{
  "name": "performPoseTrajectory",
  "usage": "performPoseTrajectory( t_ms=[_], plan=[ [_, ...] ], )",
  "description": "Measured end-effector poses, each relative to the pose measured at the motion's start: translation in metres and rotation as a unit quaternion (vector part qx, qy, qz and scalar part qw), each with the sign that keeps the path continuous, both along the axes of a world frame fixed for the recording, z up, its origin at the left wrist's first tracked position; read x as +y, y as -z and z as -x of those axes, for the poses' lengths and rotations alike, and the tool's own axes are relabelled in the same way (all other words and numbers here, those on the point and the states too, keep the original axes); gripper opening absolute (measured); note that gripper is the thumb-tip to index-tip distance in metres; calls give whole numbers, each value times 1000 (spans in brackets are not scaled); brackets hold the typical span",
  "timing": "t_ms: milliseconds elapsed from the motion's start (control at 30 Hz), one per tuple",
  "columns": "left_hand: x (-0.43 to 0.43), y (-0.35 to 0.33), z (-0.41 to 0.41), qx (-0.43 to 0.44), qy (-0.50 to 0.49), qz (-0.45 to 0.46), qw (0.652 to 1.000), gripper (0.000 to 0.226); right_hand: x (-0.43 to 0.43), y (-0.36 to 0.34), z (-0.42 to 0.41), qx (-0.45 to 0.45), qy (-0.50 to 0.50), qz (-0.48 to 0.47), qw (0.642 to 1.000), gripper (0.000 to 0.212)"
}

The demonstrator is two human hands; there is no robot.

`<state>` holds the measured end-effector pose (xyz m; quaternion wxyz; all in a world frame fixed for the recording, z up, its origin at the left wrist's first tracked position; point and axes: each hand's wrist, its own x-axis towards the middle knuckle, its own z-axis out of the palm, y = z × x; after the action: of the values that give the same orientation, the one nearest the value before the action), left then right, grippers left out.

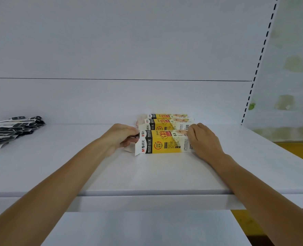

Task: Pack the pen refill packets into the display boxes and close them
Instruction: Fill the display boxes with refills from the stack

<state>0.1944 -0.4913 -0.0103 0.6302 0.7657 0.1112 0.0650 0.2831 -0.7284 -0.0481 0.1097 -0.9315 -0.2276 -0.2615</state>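
Hands sit at the two ends of one yellow box in the middle of the frame. Your left hand is at the left, open end of the front box, its fingers curled in a narrow grip at the white end flap, which stands out from the box; the fingertips are partly hidden behind that flap. Your right hand is on the right end of the same box, knuckles up, fingers bent over the end and touching it, thumb out of sight. The front box lies on its side on the white shelf, long side toward you. Just behind it, touching or nearly so, lies a second box, and behind that a third box, both of the same yellow and white print. At the left edge of the frame, well apart from the boxes, a pile of black and white refill packets rests on the shelf. A white back panel fills the upper frame, with a slotted upright at the upper right.
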Motion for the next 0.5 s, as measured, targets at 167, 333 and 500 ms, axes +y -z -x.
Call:
performPoseTrajectory(
  t_ms=[167, 333, 500],
  plan=[
    [-8, 2, 0, 38, 132, 64, 988, 22, 1, -4, 11, 18, 6, -48, 999, 20],
    [-6, 5, 2, -62, -50, -13, 997, 17, 1, -7, 11, 54, 32, -130, 990, 26],
    [-3, 21, 7, -53, -9, -101, 993, 18, 0, -6, 11, 55, 35, -145, 987, 27]
  ],
)
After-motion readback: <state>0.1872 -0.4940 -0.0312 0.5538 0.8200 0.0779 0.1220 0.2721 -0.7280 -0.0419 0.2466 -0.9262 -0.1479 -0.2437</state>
